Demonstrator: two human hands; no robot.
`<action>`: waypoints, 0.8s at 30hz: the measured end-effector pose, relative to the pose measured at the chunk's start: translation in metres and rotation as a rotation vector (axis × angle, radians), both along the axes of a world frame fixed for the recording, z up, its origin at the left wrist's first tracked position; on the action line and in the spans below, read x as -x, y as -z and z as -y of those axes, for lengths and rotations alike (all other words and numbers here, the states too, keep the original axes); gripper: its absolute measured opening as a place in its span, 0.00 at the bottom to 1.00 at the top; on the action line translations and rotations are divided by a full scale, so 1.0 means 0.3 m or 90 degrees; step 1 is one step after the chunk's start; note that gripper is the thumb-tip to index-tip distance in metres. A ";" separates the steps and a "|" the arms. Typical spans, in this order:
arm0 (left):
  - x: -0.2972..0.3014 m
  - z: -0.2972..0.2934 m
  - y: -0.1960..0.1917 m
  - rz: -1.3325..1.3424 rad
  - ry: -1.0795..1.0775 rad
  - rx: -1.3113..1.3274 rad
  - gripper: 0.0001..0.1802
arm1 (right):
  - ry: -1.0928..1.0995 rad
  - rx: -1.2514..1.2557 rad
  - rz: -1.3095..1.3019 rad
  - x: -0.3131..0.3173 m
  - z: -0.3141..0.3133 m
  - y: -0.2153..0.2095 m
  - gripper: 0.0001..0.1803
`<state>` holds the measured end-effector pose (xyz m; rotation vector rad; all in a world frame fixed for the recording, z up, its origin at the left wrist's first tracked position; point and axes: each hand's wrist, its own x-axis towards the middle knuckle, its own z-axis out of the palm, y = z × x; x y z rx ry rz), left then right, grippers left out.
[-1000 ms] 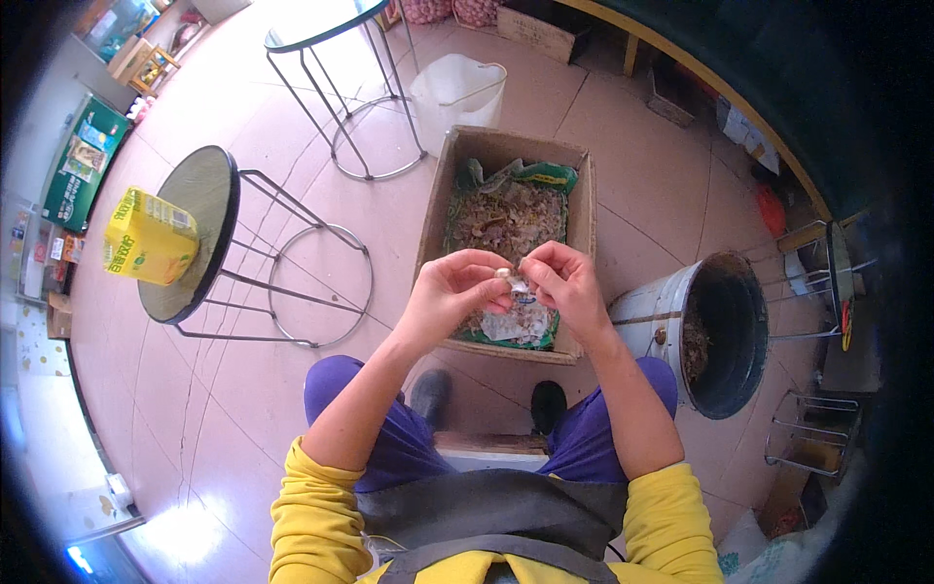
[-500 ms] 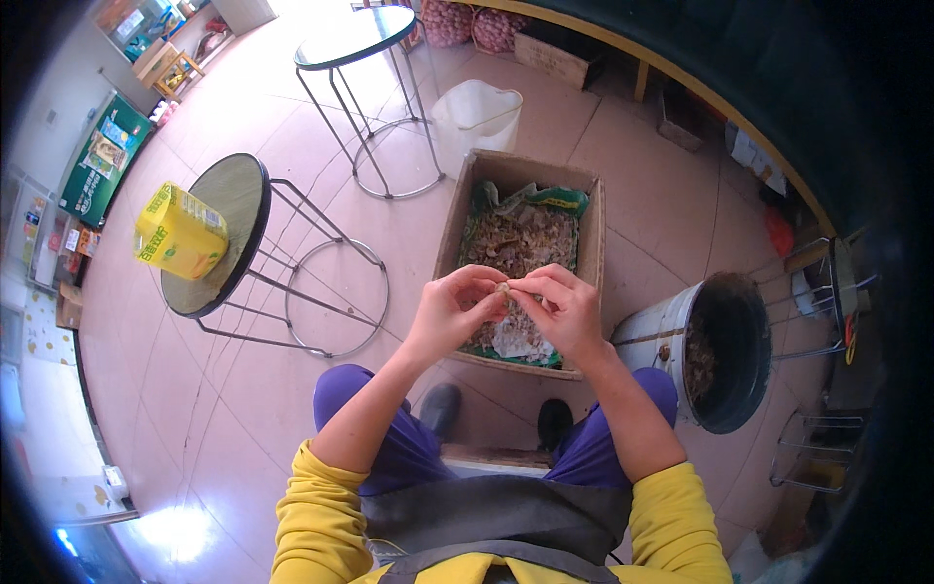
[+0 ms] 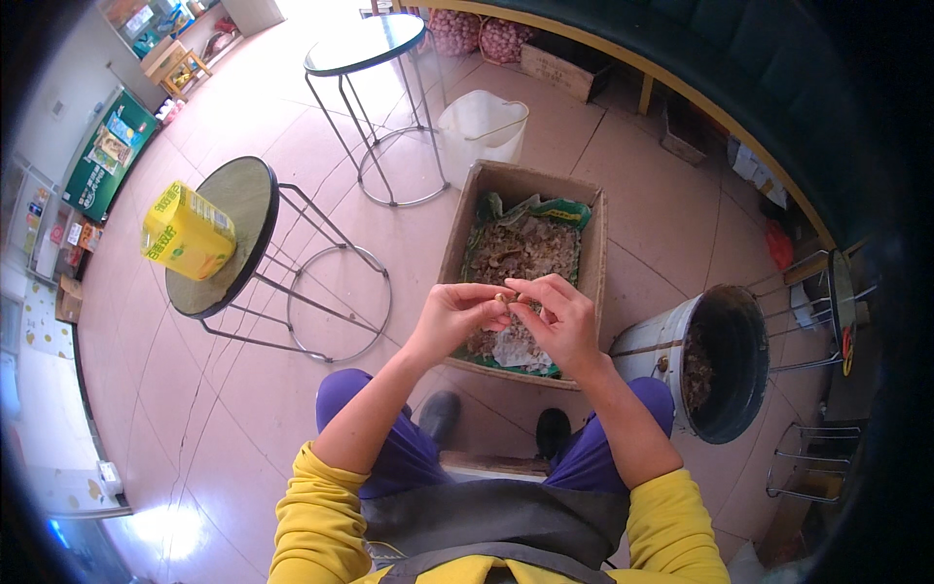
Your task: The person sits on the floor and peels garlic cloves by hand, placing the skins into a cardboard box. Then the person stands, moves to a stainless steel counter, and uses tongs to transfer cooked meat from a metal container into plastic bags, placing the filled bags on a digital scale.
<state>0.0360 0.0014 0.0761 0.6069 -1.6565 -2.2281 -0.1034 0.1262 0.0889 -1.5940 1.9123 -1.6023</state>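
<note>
A small pale piece that looks like a garlic clove point(image 3: 502, 298) is pinched between the thumb and forefinger of my left hand point(image 3: 449, 317). My right hand point(image 3: 562, 323) meets it from the other side, thumb and forefinger closed at the piece; exact contact is too small to see. Both hands are above the near part of a brown cardboard box point(image 3: 596, 255). Inside the box, dry brown and whitish skins point(image 3: 530, 243) lie on a green plastic lining point(image 3: 567, 213).
A white bucket point(image 3: 650, 346) with dark inside and brown scraps leans at right. Left are a round stool point(image 3: 255, 209) bearing a yellow container point(image 3: 190, 234) and another stool point(image 3: 365, 44). A whitish bin point(image 3: 484, 127) stands behind the box; net bags of pinkish bulbs point(image 3: 504, 41) lie beyond.
My hands have lowered slightly toward me. My right fingertips have parted a little from my left ones, and the clove shows more plainly. The whole view has shifted slightly.
</note>
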 end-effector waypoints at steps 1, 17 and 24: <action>0.000 0.004 -0.002 0.019 0.007 -0.005 0.14 | -0.010 0.015 -0.028 0.005 0.001 -0.002 0.09; 0.014 0.008 -0.015 0.063 0.058 -0.069 0.10 | -0.030 -0.059 0.056 0.024 -0.004 0.007 0.04; 0.015 0.013 -0.004 0.022 0.025 -0.103 0.13 | -0.038 -0.066 0.047 0.025 -0.005 -0.001 0.04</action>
